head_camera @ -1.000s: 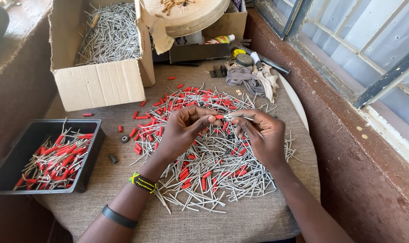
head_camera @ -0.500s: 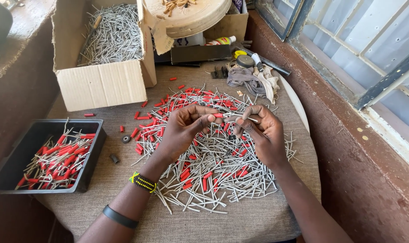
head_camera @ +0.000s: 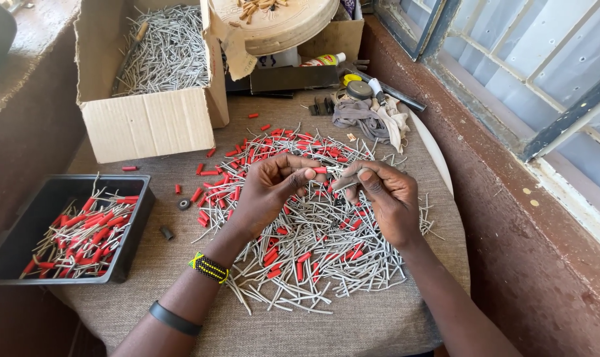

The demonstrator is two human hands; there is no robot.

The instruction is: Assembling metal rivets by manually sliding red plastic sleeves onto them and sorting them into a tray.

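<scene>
the left hand point(head_camera: 267, 188) pinched a small red sleeve point(head_camera: 320, 170) at its fingertips, and the right hand point(head_camera: 386, 198) pinched a thin grey metal pin point(head_camera: 345, 183), both above the surface point(head_camera: 353, 327). both pieces looked light, stiff and easily dropped, so best gripped near their meeting ends

A cardboard box point(head_camera: 148, 122) of grey rods, black tray point(head_camera: 22, 225), crumpled cloth point(head_camera: 366, 116).

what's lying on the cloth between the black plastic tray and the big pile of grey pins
In the head view, a small dark ring, a dark cylinder and a few loose red sleeves lie there on brown cloth.
</scene>
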